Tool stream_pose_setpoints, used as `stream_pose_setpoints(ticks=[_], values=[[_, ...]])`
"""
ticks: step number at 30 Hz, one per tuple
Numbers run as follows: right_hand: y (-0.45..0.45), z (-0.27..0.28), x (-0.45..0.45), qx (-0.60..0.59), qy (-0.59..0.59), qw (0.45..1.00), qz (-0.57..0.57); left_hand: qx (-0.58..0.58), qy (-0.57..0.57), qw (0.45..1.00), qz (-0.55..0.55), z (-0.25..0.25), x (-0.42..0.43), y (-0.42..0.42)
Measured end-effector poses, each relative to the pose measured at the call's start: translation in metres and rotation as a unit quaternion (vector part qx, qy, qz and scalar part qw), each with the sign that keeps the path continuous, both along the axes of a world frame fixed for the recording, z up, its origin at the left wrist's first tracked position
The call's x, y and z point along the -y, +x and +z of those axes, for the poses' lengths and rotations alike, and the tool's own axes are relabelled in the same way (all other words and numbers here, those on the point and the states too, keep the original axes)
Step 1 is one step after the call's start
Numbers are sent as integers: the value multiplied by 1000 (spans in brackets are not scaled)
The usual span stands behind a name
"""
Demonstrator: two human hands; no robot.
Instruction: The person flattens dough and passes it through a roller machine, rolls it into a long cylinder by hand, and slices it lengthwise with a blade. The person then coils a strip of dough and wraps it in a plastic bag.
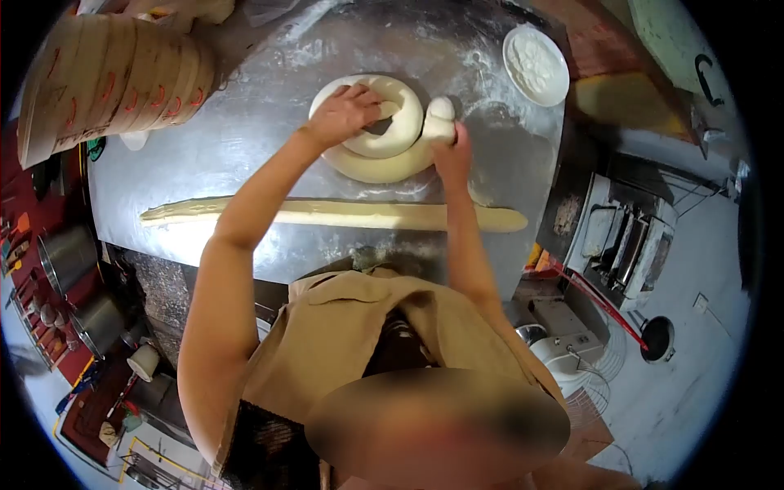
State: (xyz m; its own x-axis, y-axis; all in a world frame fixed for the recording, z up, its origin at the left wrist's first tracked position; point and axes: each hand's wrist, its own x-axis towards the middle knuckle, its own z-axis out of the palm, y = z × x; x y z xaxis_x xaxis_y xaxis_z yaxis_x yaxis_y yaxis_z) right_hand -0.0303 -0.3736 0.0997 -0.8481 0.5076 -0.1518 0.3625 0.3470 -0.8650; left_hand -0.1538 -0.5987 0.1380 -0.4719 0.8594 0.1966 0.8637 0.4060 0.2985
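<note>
A thick pale rope of dough [371,167] lies coiled in a ring on the metal table. My left hand [347,114] rests on the coil's upper left, its fingers stretched across the dough towards the hole in the middle. At the coil's right side, my right hand [452,155] is closed around the rope near its rounded free end [441,110]; part of the fingers is hidden. Closer to my body, a long flattened strip of dough [351,214] stretches across the table, passing beneath both forearms.
Stacked bamboo steamers [122,77] stand at the table's far left. A white bowl of flour [535,65] sits at the back right corner. Flour dusts the metal table [204,171]. Right of the table are a roller machine [625,245] and a mixer [563,351].
</note>
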Motion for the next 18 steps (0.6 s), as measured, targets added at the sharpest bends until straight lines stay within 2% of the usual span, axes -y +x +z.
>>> stream_pose_setpoints(ticks=[1,2,4,5,6,7,8,9,10,12,14,16,17,18], values=[[-15,-8,-4,-70,118,989,49,30,18,999,25,-5,0,5],[-30,-3,-5,-76,119,989,54,25,20,999,30,-4,4,9],[-58,4,-7,27,112,989,91,63,140,976,151,0,13,17],[-70,-7,-12,-29,143,984,101,57,161,969,177,3,24,20],[-75,-17,-17,-33,143,984,103,53,161,969,179,0,29,24],[-79,-15,-18,-14,-43,997,66,100,211,929,288,-12,33,31],[-81,-11,-16,7,-227,974,26,145,258,871,391,-26,37,37],[-78,20,-9,21,-210,977,17,141,220,888,378,-41,41,37],[-77,17,-12,14,-209,978,25,58,161,905,389,-37,35,40],[-76,4,-25,32,-400,916,19,-8,106,918,383,-5,14,42],[-78,25,-10,38,-405,914,-5,122,191,944,240,-8,-11,47],[-77,27,-6,50,-408,911,-32,140,69,941,301,16,-53,73],[-77,16,-8,49,-374,926,-14,138,69,940,304,16,-70,80],[-78,10,-9,46,-341,939,5,111,0,939,326,12,-85,84]])
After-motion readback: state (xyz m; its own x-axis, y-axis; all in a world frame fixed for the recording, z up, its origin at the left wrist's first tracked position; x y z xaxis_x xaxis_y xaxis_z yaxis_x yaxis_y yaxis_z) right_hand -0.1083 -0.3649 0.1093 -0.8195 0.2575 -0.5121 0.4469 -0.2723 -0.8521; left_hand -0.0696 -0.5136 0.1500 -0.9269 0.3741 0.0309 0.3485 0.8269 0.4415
